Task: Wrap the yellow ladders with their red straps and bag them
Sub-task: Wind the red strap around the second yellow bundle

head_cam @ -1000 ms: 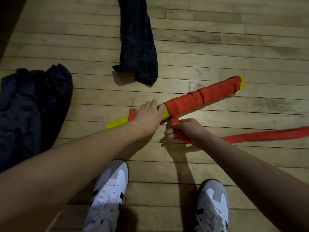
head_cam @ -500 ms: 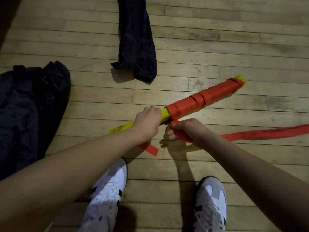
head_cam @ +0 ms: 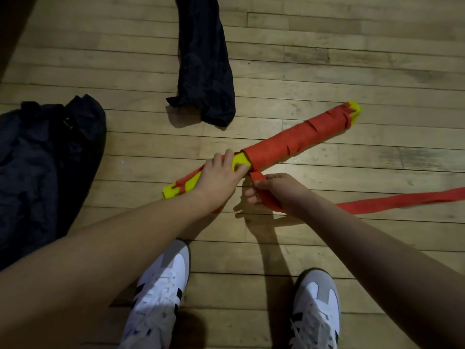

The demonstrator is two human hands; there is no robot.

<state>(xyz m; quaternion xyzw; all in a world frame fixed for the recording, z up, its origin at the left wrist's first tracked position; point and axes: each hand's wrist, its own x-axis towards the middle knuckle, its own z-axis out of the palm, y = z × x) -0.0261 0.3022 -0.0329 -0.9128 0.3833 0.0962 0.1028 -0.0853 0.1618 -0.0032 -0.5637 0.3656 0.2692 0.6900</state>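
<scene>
Wrapping is well under way but not finished, judging from how things lie on the wooden floor [head_cam: 327, 248]. A large dark bag [head_cam: 37, 172] slumps at the left, well apart from the work, and a narrower dark bag [head_cam: 203, 71] lies at the top middle with its end toward the bundle; whether either holds anything cannot be told, so the bagging seems wholly ahead. Between them and the person's white shoes [head_cam: 158, 293], the folded yellow ladder [head_cam: 240, 161] lies slantwise on the floor as one long bundle. Its far portion, from the middle up to nearly the far tip, is already covered in overlapping turns of the red strap [head_cam: 289, 144], with only a bit of yellow showing at that end. The near portion is mostly bare yellow, crossed by a few loose red bits. A long tail of strap runs off to the right across the boards, so plenty of winding looks left. The left hand [head_cam: 219, 177] presses down over the bare yellow part, fingers curled over it and holding the bundle steady. The right hand [head_cam: 274, 191], just beside it, is closed around the strap where it leaves the last turn.
</scene>
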